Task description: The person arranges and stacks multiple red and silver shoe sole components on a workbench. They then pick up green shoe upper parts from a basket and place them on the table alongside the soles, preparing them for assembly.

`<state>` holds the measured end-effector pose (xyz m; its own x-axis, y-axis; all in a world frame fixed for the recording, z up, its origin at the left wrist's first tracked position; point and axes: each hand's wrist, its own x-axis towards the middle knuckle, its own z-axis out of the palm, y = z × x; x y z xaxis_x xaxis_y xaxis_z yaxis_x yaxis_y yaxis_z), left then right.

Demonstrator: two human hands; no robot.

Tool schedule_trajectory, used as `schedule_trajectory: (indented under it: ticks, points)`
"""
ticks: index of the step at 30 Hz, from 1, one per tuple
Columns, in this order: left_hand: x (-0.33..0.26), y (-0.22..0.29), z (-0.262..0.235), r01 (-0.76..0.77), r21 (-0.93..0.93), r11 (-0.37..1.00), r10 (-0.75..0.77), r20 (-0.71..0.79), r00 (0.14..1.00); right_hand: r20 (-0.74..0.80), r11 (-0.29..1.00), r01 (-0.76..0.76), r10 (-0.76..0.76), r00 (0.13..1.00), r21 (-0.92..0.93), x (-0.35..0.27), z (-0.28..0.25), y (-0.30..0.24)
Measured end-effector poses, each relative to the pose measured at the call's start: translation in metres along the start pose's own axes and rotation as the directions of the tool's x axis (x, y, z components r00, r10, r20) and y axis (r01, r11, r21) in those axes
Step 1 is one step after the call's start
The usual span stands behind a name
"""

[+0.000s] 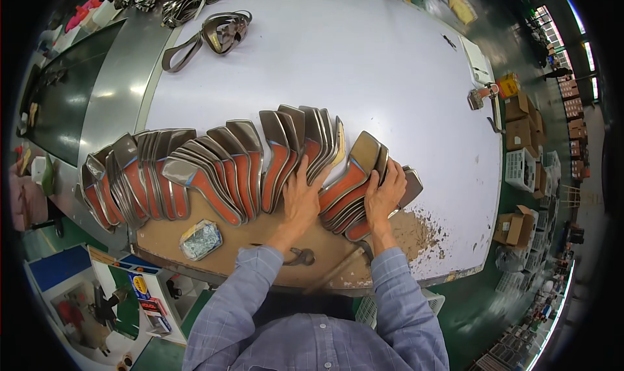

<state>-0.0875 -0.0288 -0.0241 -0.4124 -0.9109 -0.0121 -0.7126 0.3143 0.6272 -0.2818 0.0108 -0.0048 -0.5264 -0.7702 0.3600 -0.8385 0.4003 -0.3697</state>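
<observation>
A long fanned row of curved shoe pieces (221, 176), glossy grey-brown at one end and red-orange along the side, leans across the near part of the table. At the row's right end, my left hand (300, 200) is closed on the last few pieces, its thumb and a finger apart along their edges. Beyond a small gap stands a separate stack of the same shoe pieces (344, 189). My right hand (386, 198) wraps round the right part of this stack, fingers over the top edges. A pale yellowish piece (339, 143) stands at the row's end.
On the brown board (260, 241) lie a plastic-wrapped bundle (201, 239) and a dark metal tool (300, 257). A strapped dark glossy shoe part (224, 33) lies at the far left, with bundles (188, 3) behind. Tape dispenser (481, 98) sits at the right edge; cartons (523, 127) stand beyond.
</observation>
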Motion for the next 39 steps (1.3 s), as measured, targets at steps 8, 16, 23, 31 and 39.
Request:
schedule_trajectory:
  ticks: [8, 16, 23, 31, 39]
  points:
    - [-0.007, 0.005, 0.000, -0.016, -0.014, 1.000, 0.018, 0.122, 0.992, 0.006, 0.999, 0.016, -0.015, 1.000, -0.031, -0.001, 0.000, 0.000]
    - [-0.005, 0.000, 0.012, -0.137, 0.111, 0.984, 0.141, -0.027, 0.990, -0.003, 1.000, 0.010, -0.010, 1.000, -0.005, -0.001, 0.002, 0.013]
    - [-0.008, 0.004, 0.012, -0.123, -0.015, 0.992, 0.121, -0.083, 0.989, -0.014, 0.997, 0.012, -0.011, 1.000, 0.075, -0.004, 0.002, 0.015]
    - [-0.012, 0.026, 0.002, -0.057, -0.050, 0.997, 0.062, 0.109, 0.992, -0.047, 0.976, -0.004, 0.014, 0.999, 0.216, -0.007, 0.003, 0.017]
    - [-0.010, 0.030, -0.001, 0.017, -0.140, 0.990, 0.005, 0.155, 0.988, -0.139, 0.998, 0.011, -0.003, 0.990, 0.056, -0.016, 0.009, 0.018]
